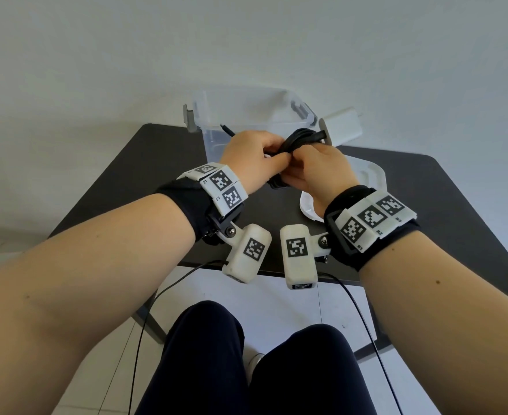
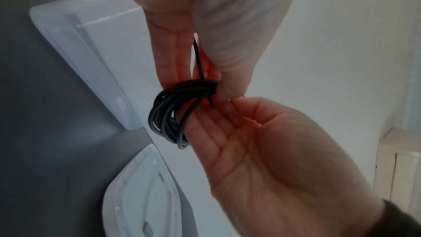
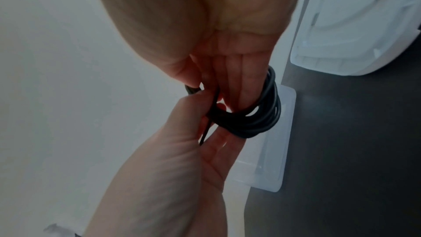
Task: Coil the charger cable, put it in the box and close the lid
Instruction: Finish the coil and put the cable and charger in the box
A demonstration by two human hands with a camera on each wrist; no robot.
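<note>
- Both hands are raised above the dark table; the coiled black cable is gripped between them.
- Left hand and right hand are curled around the coil.
- Beyond them the open clear box is seen; its lid lies to the right.

- Cable: black, bundled loops.
- Box: clear plastic, grey clips.
- Lid, right of the box: whitish, translucent.
- Charger, just right of the box: white.
- Worktop: dark grey.
- Wrist bands: white blocks with black-and-white square codes on black straps.
- Trousers: dark navy.
</note>
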